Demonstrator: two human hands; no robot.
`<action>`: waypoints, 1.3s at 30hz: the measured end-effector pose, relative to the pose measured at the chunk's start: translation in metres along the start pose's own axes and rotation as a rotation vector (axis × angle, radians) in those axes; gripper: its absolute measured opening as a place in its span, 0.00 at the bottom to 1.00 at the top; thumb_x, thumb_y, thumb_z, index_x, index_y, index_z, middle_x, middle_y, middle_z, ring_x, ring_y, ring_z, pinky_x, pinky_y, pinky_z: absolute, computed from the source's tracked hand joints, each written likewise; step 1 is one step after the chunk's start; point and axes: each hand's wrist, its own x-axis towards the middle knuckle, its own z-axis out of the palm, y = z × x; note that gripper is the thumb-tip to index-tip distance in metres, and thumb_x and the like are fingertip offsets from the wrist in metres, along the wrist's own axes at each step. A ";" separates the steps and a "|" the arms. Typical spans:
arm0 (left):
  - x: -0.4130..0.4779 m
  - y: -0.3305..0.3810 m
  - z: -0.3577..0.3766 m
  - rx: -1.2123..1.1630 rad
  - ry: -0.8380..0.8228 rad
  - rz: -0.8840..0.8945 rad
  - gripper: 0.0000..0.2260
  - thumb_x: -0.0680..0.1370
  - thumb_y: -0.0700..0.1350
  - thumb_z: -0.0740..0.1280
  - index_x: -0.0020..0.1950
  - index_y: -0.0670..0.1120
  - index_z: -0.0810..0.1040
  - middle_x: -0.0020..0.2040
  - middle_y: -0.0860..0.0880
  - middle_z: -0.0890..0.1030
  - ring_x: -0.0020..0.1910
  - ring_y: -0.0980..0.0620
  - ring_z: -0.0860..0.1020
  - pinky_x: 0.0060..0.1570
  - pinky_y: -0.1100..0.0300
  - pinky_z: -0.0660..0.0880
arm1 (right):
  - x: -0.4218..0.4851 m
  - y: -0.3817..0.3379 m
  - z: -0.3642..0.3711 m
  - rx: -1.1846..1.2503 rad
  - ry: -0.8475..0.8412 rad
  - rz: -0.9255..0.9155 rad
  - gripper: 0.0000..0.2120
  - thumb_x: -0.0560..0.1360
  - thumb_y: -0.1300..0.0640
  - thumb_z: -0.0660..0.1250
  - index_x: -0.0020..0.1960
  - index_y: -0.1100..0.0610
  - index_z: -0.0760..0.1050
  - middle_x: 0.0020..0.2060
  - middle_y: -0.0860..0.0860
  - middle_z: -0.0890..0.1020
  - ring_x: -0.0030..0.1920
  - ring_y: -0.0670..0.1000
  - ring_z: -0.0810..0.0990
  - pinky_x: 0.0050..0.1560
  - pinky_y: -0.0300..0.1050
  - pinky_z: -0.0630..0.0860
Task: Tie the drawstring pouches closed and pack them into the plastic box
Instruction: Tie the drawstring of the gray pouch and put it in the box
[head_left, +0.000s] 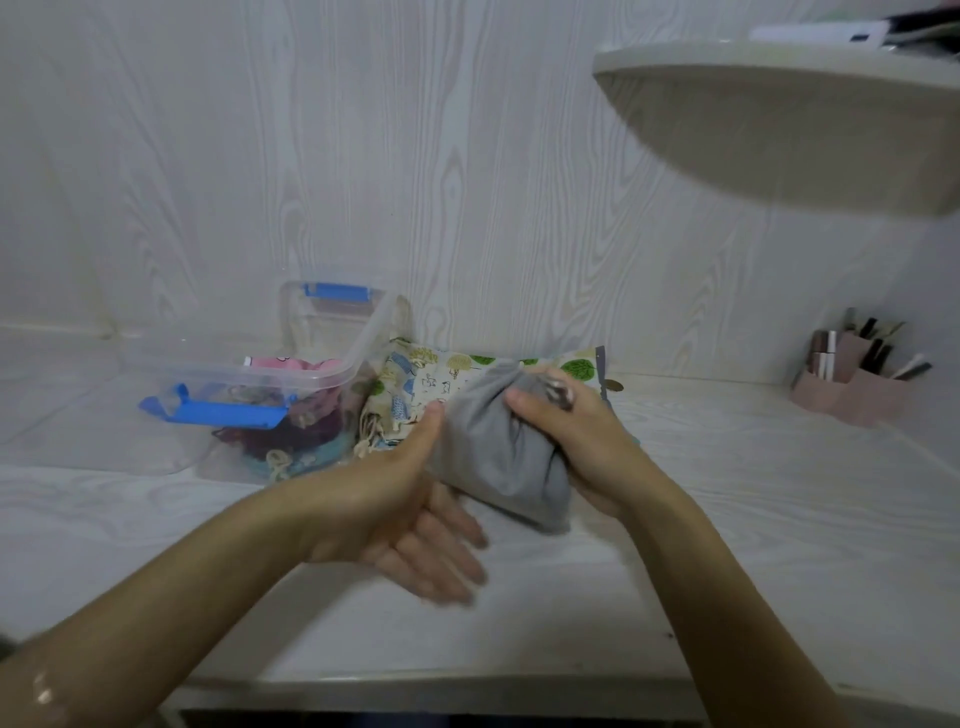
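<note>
Right now the person is holding a grey pouch (498, 457) over the middle of the white worktop (727, 519), between both hands. The right hand (582, 441) is closing its grip round the bunched upper end of the pouch, with the thumb lying across the gathered fabric and the fingers curling behind it. The left hand (410, 499) is keeping a wide grip: its thumb is touching the left side of the pouch, while the fingers are stretching out straight below and in front, blurred. Whether the bottom of the pouch is resting on the worktop I cannot tell.

Just behind the grey pouch, a cream patterned pouch (431, 379) printed with green trees is lying flat, its cords trailing at its left end. Beside it on the left, the clear plastic box (270, 375) is standing open, touching or nearly touching the patterned pouch. A blue latch (218, 410) is hanging at its near end and a second blue latch (337, 292) is showing at its far end. Several pouches are already sitting inside: a pink pouch (291, 364) is peeking over the rim, and a dark purple pouch (301, 431) and a teal pouch (322, 457) are showing through the clear wall.

Well apart at the right, a pink organiser (852, 384) holding slim sticks is standing against the wood-grain wall (363, 156), and a white shelf (779, 130) is jutting out above it.
</note>
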 end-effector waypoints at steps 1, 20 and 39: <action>0.004 0.004 -0.001 -0.184 -0.167 -0.031 0.53 0.67 0.77 0.39 0.67 0.35 0.71 0.58 0.33 0.79 0.54 0.37 0.81 0.50 0.52 0.80 | 0.002 -0.008 0.000 0.045 -0.002 -0.033 0.16 0.72 0.53 0.73 0.56 0.59 0.78 0.49 0.53 0.83 0.52 0.51 0.82 0.53 0.43 0.78; -0.046 0.140 -0.132 -0.677 0.271 0.651 0.38 0.76 0.69 0.49 0.56 0.34 0.74 0.46 0.34 0.83 0.40 0.37 0.84 0.34 0.41 0.80 | 0.097 -0.112 0.103 -0.375 -0.279 -0.453 0.05 0.76 0.60 0.69 0.50 0.56 0.74 0.38 0.46 0.78 0.38 0.40 0.76 0.42 0.36 0.74; -0.019 0.089 -0.200 0.500 0.672 0.023 0.10 0.79 0.39 0.62 0.59 0.38 0.75 0.58 0.42 0.76 0.54 0.45 0.78 0.50 0.53 0.78 | 0.154 -0.069 0.165 -1.072 -0.890 0.100 0.16 0.79 0.46 0.65 0.44 0.58 0.78 0.37 0.49 0.82 0.36 0.47 0.79 0.45 0.41 0.76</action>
